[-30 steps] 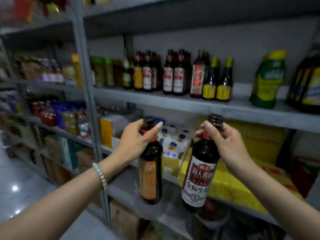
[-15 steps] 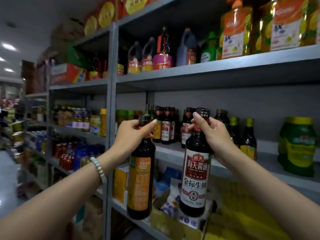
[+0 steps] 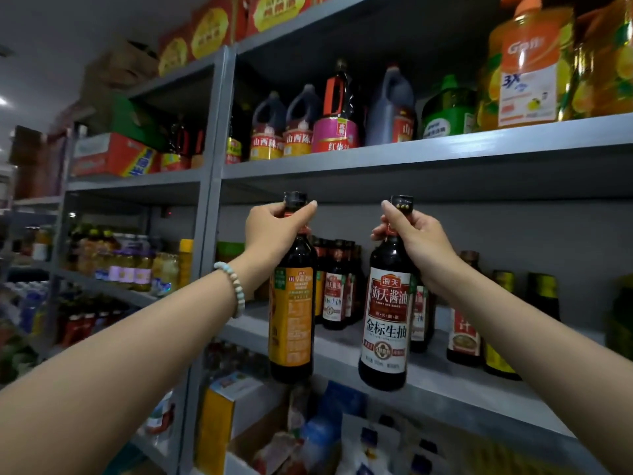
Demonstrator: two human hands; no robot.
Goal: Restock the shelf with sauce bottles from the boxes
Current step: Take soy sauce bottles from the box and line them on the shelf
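Bottles at shelf height: within the past second both hands have lifted their loads from well below the grey shelf (image 3: 455, 378) up to its front edge. The left hand (image 3: 274, 231) is wrapped round the neck of the orange-label bottle (image 3: 291, 317), thumb stretched across just under the cap. The right hand (image 3: 418, 238) grips the neck of the white-label soy bottle (image 3: 387, 323) the same way. Each bottle hangs straight down from the fingers, its base about level with the shelf lip. Beyond the fingertips stands a row of similar bottles (image 3: 335, 293) with bare shelf in front, so placing looks close. Whether either base touches the shelf cannot be told. The fingers behind the necks are hidden, the orange label's print is blurred, and the supply boxes are out of frame.
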